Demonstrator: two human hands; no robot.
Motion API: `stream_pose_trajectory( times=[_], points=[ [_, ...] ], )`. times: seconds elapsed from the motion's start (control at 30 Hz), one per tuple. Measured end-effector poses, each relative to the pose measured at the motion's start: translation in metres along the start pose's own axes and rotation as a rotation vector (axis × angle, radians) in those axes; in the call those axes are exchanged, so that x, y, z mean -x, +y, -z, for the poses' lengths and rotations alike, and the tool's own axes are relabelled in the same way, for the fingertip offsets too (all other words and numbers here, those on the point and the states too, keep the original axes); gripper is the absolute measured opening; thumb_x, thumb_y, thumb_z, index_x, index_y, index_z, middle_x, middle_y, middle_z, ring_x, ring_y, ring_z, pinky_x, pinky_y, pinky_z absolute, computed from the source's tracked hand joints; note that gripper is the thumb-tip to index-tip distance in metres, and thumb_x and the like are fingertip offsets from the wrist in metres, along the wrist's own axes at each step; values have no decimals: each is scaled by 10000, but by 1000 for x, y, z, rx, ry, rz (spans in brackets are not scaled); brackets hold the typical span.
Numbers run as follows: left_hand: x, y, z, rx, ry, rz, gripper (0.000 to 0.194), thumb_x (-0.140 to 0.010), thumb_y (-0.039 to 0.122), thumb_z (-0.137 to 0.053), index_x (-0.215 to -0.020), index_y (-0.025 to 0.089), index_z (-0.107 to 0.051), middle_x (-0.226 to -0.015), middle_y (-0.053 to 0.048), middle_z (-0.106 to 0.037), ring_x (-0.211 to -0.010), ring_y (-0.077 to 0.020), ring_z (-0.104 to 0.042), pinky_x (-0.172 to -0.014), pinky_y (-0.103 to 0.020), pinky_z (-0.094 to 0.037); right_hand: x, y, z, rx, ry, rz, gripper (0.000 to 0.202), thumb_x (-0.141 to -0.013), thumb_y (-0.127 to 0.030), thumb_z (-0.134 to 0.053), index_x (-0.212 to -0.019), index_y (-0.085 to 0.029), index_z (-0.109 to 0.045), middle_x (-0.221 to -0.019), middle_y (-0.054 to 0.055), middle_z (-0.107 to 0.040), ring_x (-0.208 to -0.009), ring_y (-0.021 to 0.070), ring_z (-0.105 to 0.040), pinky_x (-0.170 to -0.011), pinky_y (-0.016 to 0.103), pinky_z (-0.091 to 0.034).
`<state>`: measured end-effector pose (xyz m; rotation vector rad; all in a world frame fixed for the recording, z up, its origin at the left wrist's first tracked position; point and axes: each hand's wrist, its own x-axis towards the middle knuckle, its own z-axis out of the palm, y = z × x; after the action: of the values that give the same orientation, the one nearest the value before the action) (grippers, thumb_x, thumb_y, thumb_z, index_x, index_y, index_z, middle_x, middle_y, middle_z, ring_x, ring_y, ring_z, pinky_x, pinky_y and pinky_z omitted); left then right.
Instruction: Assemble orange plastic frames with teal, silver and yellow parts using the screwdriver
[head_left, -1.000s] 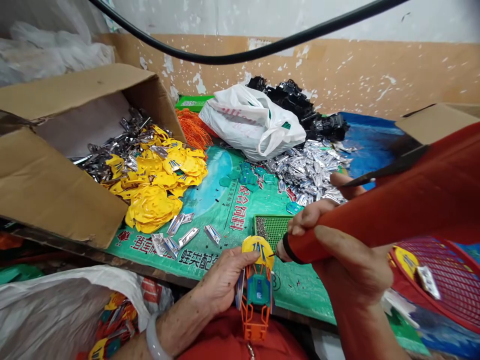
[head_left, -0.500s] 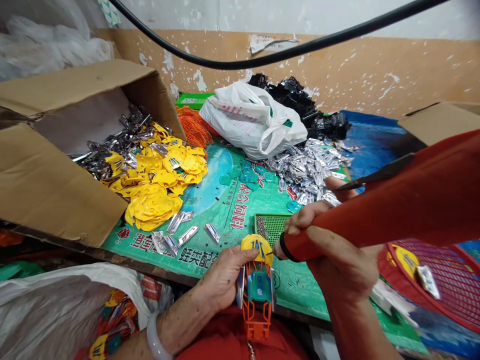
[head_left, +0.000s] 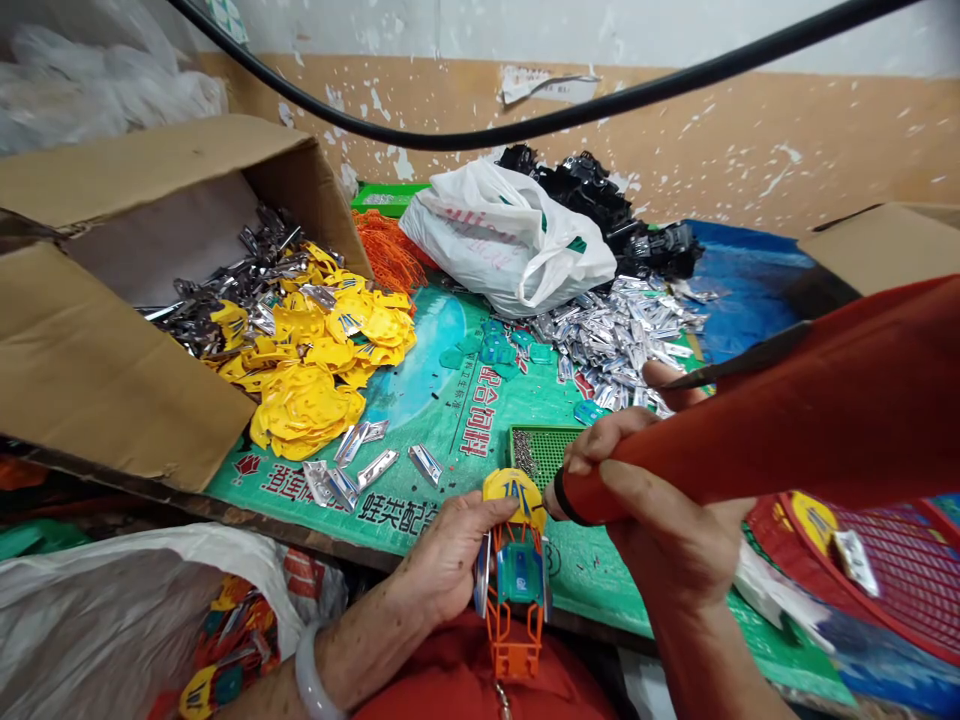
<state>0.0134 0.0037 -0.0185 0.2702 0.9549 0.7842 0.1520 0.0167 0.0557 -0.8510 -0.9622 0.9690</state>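
In the head view, my left hand [head_left: 454, 550] is closed around a toy car body [head_left: 517, 570], thumb on its yellow front plate. The body has an orange frame, a green middle piece and silvery sides. My right hand [head_left: 667, 520] wraps a long red power screwdriver [head_left: 720, 425] with a black ring near its end. Its thin bit meets the right edge of the yellow plate; the exact contact is too small to make out. Just behind the body lies a green tray [head_left: 551, 455] with small screws.
A tipped cardboard box [head_left: 112, 350] spills yellow plates [head_left: 322, 340] on the left. A white plastic bag [head_left: 502, 240], silvery strips [head_left: 622, 340] and black parts [head_left: 592, 200] lie at the back. A red basket [head_left: 900, 570] stands right. A black cable [head_left: 450, 138] hangs across the top.
My right hand and the screwdriver have shifted slightly left, the bit staying at the yellow plate. The black cable has swung a little lower. My left hand and the car body are nearly unmoved.
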Motion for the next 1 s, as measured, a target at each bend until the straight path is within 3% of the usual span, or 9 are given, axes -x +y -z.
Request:
stream_pose_trajectory(
  times=[0.17, 0.47, 0.7, 0.9, 1.0],
  points=[
    [0, -4, 0, 40, -10, 3, 223, -627, 225, -798, -756, 101, -665, -595, -19, -632, -499, -116, -572, -513, -236, -473, 7, 3, 2, 25, -46, -5, 570, -699, -149, -737, -1200, -321, -525, -703, -56, -615, -601, 147, -582, -582, 323, -513],
    [2, -4, -2, 18, 32, 26, 199, -664, 199, -773, -784, 102, -647, -595, -10, -637, -465, -102, -561, -489, -222, -464, 12, 7, 5, 81, -73, 22, 569, -707, -179, -745, -1207, -316, -511, -707, -54, -606, -613, 159, -589, -632, 362, -527],
    [6, -2, -4, -39, 69, 47, 204, -687, 227, -760, -808, 113, -642, -582, 3, -630, -432, -101, -542, -458, -227, -453, 18, 10, 4, 191, -102, 94, 308, -703, -164, -729, -957, -287, -603, -690, -38, -585, -638, 167, -586, -617, 361, -542],
    [10, 3, -6, -58, 46, -1, 221, -662, 231, -780, -804, 100, -674, -611, -18, -657, -449, -95, -546, -447, -207, -452, 16, -1, 4, 99, -110, 58, 467, -676, -225, -760, -1105, -277, -583, -684, -37, -601, -594, 165, -597, -564, 348, -543],
    [11, 6, -5, -66, 26, 2, 220, -660, 246, -781, -785, 90, -689, -611, -38, -670, -444, -101, -553, -436, -205, -452, 6, -12, 10, 60, -39, 64, 546, -658, -234, -774, -1158, -294, -566, -704, -38, -622, -579, 166, -600, -506, 321, -518]
  ],
)
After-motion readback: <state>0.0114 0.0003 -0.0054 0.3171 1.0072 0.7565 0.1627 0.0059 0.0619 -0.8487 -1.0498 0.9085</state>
